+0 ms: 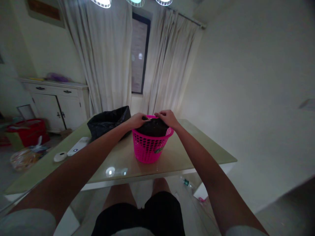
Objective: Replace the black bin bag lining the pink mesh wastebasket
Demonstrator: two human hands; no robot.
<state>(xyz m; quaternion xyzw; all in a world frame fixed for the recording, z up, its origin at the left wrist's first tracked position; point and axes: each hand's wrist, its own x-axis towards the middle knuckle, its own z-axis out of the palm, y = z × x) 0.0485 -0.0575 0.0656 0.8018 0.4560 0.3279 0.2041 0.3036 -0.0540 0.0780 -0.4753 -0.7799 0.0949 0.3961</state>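
Note:
A bright pink perforated plastic basket (149, 147) stands upright on the table in front of me. Inside its mouth is a black plastic bag (153, 128), bunched near the far rim. My left hand (139, 120) is over the basket's left rim, its fingers closed on the edge of that bag. At the far right rim, my right hand (167, 118) has its fingers bent and pinched on the bag too. The bag's lower part is hidden by the basket wall. To the left, a larger black bag (108, 123) stands with its mouth open.
The glossy table (197, 141) has a white box-like device (79, 146) and a white roll (60, 156) on its left. A white cabinet (54, 101) stands behind. Red and clear bags lie on the floor at left, a plastic bottle (187, 182) at right.

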